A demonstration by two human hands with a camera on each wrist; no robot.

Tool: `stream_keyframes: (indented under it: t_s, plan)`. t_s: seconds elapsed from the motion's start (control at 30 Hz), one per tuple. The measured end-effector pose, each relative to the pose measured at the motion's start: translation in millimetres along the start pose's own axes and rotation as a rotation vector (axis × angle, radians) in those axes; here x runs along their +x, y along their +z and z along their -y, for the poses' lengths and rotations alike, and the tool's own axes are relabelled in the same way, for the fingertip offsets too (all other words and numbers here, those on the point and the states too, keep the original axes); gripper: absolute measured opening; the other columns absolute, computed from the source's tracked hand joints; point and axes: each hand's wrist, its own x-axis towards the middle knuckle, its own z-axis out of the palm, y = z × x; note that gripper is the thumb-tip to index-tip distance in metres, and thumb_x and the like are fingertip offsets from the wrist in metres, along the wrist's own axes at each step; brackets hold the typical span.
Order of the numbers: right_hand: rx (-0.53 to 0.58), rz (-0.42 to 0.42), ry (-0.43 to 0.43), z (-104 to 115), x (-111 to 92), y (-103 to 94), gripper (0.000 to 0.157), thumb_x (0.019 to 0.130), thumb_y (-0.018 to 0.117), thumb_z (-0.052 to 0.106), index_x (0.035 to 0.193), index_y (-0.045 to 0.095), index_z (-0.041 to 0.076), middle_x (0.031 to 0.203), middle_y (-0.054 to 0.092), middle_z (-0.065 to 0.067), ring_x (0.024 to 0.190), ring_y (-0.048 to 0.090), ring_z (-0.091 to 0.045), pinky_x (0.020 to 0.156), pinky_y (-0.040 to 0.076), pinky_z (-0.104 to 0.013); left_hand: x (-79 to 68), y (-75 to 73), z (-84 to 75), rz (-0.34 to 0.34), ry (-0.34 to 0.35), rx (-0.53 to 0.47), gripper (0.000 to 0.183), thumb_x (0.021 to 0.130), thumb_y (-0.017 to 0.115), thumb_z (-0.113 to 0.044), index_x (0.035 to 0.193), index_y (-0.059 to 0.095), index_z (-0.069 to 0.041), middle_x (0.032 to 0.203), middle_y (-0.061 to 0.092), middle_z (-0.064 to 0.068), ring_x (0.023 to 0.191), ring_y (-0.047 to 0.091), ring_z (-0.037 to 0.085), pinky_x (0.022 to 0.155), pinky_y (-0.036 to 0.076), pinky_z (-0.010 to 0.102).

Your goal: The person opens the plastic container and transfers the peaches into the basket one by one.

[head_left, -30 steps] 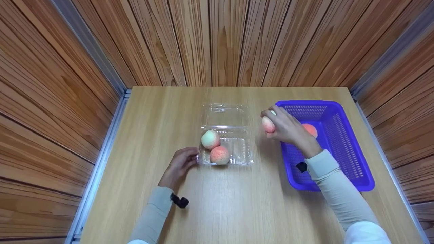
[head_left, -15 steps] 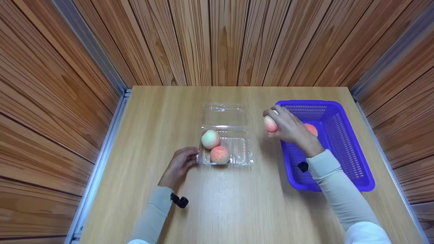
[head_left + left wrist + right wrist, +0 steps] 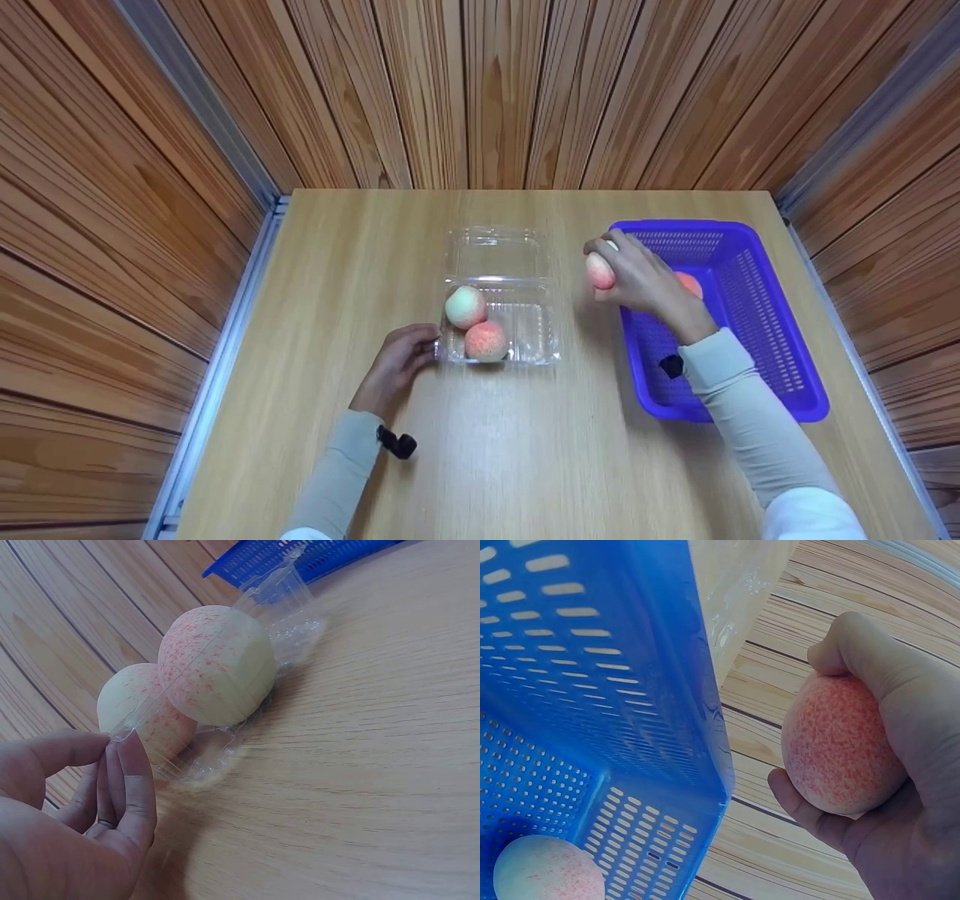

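Evidently we are at the carrying step: our right grip is wrapped round a peach, held just outside the left rim of the purple basket, in which a second peach lies. Our left grip pinches the left edge of the clear box, lid open on the counter, where a pale-topped peach touches a redder peach. We judge that the next move calls for lowering our peach gently into the box's unfilled right side while steadying it.

A booth-like workstation, with wood-look panels and metal strips enclosing a table.
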Motion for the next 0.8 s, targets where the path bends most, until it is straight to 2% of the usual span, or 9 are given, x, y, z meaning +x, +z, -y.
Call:
stream_keyframes:
  t_s: [0.17, 0.4, 0.8]
  plan:
    - [-0.003, -0.013, -0.009, -3, -1, -0.5, 0.065, 0.072, 0.089, 0.015, 0.131, 0.063, 0.011, 0.125, 0.059, -0.018, 0.111, 0.059, -0.041, 0.088, 0.055, -0.056, -0.6, -0.2, 0.0, -0.003, -0.001, -0.002, 0.024, 0.103, 0.065, -0.005, 0.123, 0.068, 0.009, 0.095, 0.072, 0.007, 0.087, 0.069, 0.016, 0.075, 0.06, 0.026]
    - [-0.001, -0.044, -0.019, -7, -2, -0.1, 0.065, 0.068, 0.089, 0.013, 0.128, 0.064, 0.009, 0.115, 0.059, -0.019, 0.102, 0.059, -0.042, 0.084, 0.054, -0.056, -0.2, 1.3, -0.3, -0.013, 0.012, -0.008, 0.017, 0.101, 0.066, -0.003, 0.113, 0.07, 0.008, 0.09, 0.071, 0.006, 0.084, 0.067, 0.015, 0.071, 0.059, 0.025]
    - [0.014, -0.053, 0.013, -16, -4, -1.1, 0.061, 0.073, 0.086, 0.013, 0.13, 0.064, 0.009, 0.124, 0.06, -0.021, 0.11, 0.058, -0.044, 0.089, 0.054, -0.059, 0.4, 1.2, -1.4, -0.014, -0.009, 0.012, 0.024, 0.102, 0.065, -0.006, 0.121, 0.068, 0.009, 0.097, 0.073, 0.009, 0.088, 0.068, 0.017, 0.075, 0.06, 0.027]
